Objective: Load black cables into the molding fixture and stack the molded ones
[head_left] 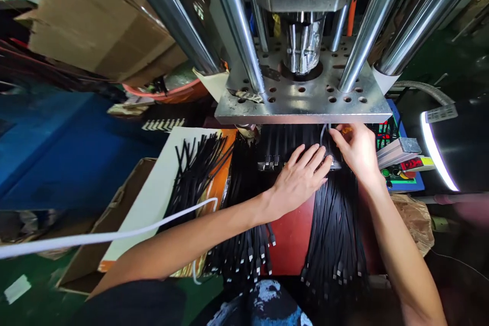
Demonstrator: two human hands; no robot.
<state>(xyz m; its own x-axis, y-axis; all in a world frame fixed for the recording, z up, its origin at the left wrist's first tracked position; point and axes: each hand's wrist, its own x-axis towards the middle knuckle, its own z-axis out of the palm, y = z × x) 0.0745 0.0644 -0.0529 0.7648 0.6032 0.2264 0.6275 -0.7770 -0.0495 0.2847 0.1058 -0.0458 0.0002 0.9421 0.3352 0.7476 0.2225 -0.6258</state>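
My left hand (303, 175) lies over the front edge of a dark fixture (294, 143), its fingers stretched out and tips down by the row of metal connector ends. My right hand (357, 150) is bent at the fixture's right end, thumb and forefinger closed around a thin black cable (324, 135) that curves up under the press plate. The forefinger's tip is partly hidden by that plate. From the fixture's right side a bundle of black USB cables (334, 229) hangs toward me. More black cables (248, 244) lie left of it, plugs toward me.
A steel press plate (301, 107) with thick upright rods (237, 25) stands just above my hands. Left is a white board (141, 209) holding cables. A white cord (114, 236) crosses over my left forearm. Right are a control box (405, 178) and a lit ring lamp (437, 153).
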